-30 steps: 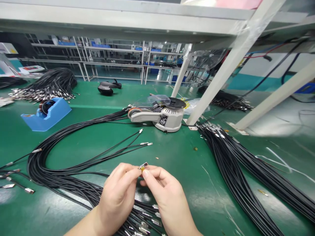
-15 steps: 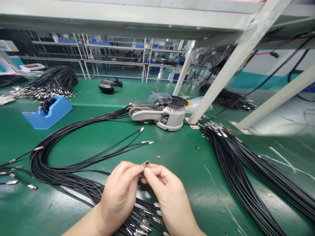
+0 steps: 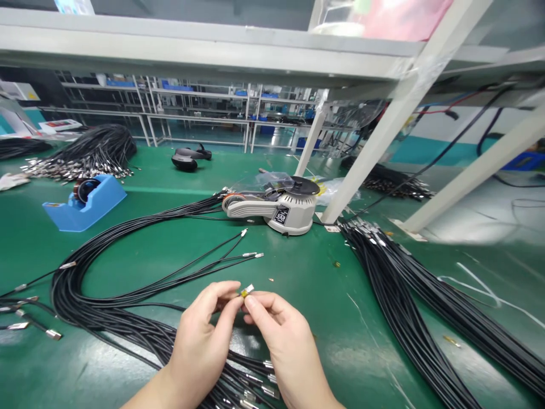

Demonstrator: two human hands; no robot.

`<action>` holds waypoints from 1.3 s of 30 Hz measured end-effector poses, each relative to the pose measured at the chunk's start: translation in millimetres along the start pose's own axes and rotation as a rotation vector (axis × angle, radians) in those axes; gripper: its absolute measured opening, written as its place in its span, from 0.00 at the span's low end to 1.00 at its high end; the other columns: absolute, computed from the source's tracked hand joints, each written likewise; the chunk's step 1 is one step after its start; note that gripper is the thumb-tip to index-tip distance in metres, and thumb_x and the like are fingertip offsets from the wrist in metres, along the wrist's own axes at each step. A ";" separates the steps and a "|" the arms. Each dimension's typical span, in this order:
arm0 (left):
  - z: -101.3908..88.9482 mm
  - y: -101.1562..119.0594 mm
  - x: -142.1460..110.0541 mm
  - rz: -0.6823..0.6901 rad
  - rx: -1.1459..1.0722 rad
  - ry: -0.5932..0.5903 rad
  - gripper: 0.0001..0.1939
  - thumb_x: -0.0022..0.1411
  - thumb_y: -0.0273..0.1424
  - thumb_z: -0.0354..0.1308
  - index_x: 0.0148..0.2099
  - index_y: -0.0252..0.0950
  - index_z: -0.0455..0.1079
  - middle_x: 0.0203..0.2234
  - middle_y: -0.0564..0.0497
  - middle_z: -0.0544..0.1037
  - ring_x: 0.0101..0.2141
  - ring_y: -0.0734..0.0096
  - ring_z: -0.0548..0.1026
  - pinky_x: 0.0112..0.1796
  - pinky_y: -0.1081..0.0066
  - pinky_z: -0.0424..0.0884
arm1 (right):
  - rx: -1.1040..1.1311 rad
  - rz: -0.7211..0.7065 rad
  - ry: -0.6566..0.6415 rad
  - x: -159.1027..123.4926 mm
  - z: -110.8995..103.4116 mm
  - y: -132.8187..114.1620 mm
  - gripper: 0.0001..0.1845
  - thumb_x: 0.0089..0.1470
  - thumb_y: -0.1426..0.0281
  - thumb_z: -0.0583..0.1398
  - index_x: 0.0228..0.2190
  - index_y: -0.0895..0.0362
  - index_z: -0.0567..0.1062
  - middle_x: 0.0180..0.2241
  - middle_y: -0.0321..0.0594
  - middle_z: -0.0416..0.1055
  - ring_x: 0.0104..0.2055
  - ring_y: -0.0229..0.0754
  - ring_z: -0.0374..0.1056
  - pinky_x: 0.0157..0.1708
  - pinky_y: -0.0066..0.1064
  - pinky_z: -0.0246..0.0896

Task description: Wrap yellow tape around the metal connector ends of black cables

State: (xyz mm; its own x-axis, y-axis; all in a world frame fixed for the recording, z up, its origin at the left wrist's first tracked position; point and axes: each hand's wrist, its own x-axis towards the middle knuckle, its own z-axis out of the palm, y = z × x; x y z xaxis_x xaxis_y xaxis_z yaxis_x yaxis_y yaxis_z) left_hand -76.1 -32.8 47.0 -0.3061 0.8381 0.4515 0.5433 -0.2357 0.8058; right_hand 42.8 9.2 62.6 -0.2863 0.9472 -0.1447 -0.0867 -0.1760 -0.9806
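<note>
Between my fingertips is a small silver cable connector [image 3: 249, 289] with a band of yellow tape at its base. My left hand [image 3: 202, 335] pinches it from the left, thumb and forefinger at the taped part. From the other side my right hand [image 3: 286, 332] grips the same spot with thumb and bent forefinger. The connector's metal end points up and right; its cable is hidden by the fingers. Under and behind my hands runs a curved bundle of black cables [image 3: 123, 312], with loose silver plug ends [image 3: 268, 391] between my wrists.
A grey-white tape dispenser [image 3: 293, 216] stands ahead on the green table. A blue tape holder [image 3: 87, 204] is at left, near a heap of cables [image 3: 97, 150]. More black cables [image 3: 404, 307] lie at right. White posts [image 3: 370, 128] rise to a shelf [image 3: 204, 48] overhead.
The view has tilted slightly upward. The connector has turned between my fingers, showing more yellow tape. My left thumb has shifted lower and its forefinger has lifted a little.
</note>
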 end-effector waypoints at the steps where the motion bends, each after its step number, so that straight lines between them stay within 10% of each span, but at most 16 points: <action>1: -1.9 -0.3 0.8 -0.026 -0.007 -0.040 0.06 0.62 0.28 0.53 0.41 0.39 0.70 0.32 0.52 0.76 0.33 0.73 0.75 0.34 0.75 0.71 | 0.008 -0.004 0.007 -0.1 0.1 -0.3 0.12 0.46 0.62 0.65 0.24 0.59 0.77 0.25 0.36 0.73 0.29 0.38 0.66 0.33 0.27 0.62; 5: -9.7 0.8 3.2 -0.027 -0.008 -0.150 0.06 0.62 0.29 0.53 0.37 0.39 0.72 0.30 0.52 0.76 0.33 0.71 0.74 0.34 0.73 0.70 | 0.032 -0.021 0.021 -2.3 1.2 -1.5 0.12 0.44 0.62 0.66 0.23 0.59 0.77 0.25 0.37 0.73 0.29 0.39 0.66 0.33 0.29 0.63; 17: -8.3 1.4 2.2 0.072 -0.011 0.065 0.07 0.63 0.24 0.51 0.39 0.37 0.69 0.29 0.52 0.73 0.31 0.74 0.72 0.32 0.76 0.69 | 0.316 0.152 -0.013 -0.2 -6.0 -3.3 0.17 0.47 0.63 0.64 0.39 0.59 0.77 0.38 0.46 0.75 0.36 0.43 0.69 0.33 0.32 0.67; 27: -4.2 1.2 0.1 0.174 0.082 0.029 0.07 0.62 0.24 0.51 0.39 0.36 0.69 0.28 0.51 0.73 0.29 0.72 0.73 0.32 0.73 0.69 | 0.029 -0.008 -0.057 -3.2 1.5 -10.4 0.13 0.46 0.61 0.65 0.26 0.59 0.74 0.24 0.35 0.70 0.27 0.37 0.66 0.29 0.27 0.64; 39: -7.7 10.3 2.9 -0.357 -0.185 -0.091 0.11 0.59 0.37 0.54 0.28 0.36 0.69 0.19 0.56 0.67 0.17 0.78 0.64 0.18 0.77 0.61 | -0.068 -0.047 -0.033 -3.1 2.1 -11.1 0.09 0.45 0.64 0.64 0.23 0.58 0.75 0.21 0.35 0.71 0.26 0.39 0.67 0.30 0.29 0.64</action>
State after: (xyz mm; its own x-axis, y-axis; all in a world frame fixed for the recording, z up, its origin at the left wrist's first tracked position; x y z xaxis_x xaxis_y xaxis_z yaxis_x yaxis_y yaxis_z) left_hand -77.3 -36.6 59.6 -0.3750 0.9214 0.1018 0.2627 0.0004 0.9649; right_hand 42.6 7.7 74.3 -0.3146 0.9445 -0.0945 -0.0364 -0.1115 -0.9931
